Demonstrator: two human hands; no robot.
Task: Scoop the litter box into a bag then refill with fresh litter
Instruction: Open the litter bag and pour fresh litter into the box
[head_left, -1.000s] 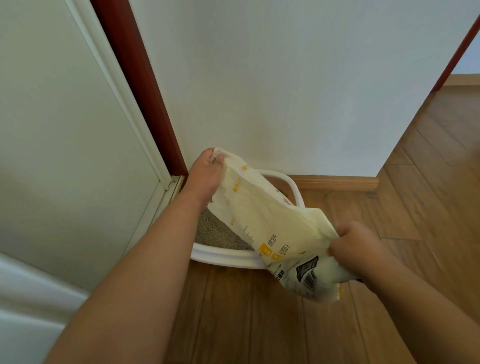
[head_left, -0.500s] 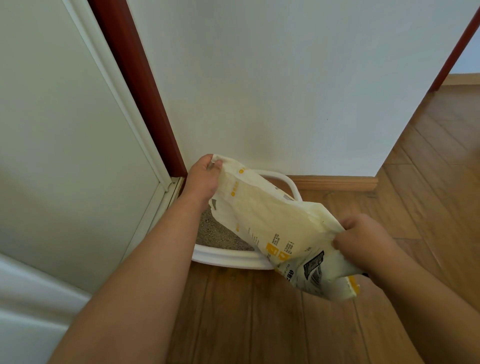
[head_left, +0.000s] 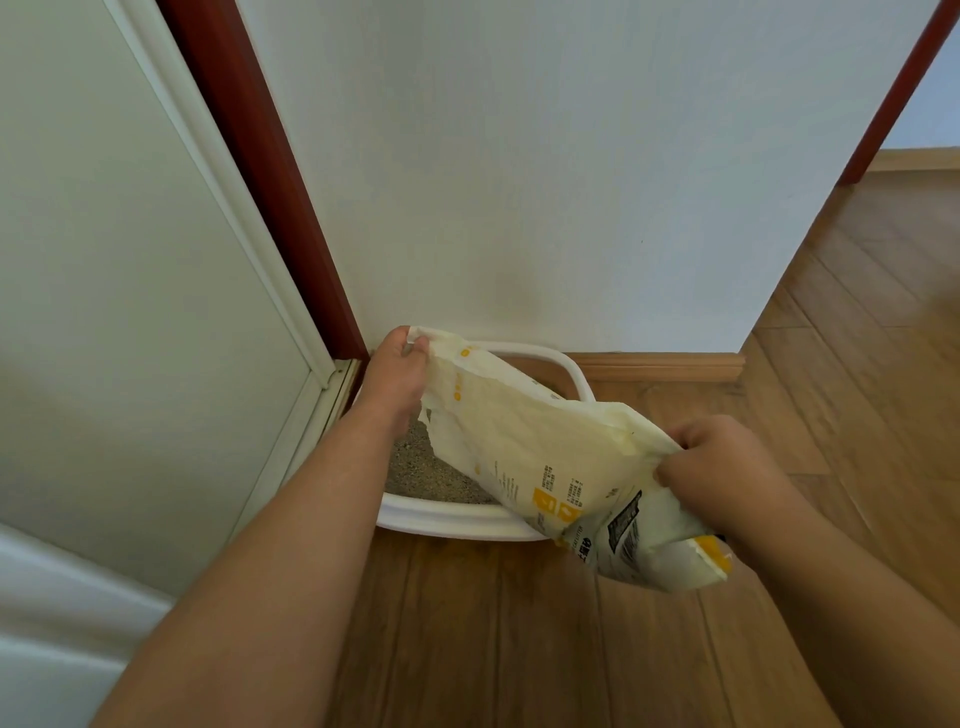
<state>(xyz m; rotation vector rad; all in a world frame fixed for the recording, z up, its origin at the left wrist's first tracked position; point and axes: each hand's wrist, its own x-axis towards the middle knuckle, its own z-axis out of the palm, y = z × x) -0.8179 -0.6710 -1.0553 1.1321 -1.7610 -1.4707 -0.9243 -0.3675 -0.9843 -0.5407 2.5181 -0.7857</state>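
both grips hold the litter bag: the left hand pinches its far upper corner, fingers curled over the edge, and the right hand clutches the near end in a bunched fist. landmark is the litter box, a white tray on the wooden floor, its far rim just beside the white wall and wooden baseboard. a pale door with a dark red frame stands left of the box. the cream bag, printed in yellow and black, slants across the box's right part, its near end hanging past the front rim. grey litter shows inside the box, left of the bag.
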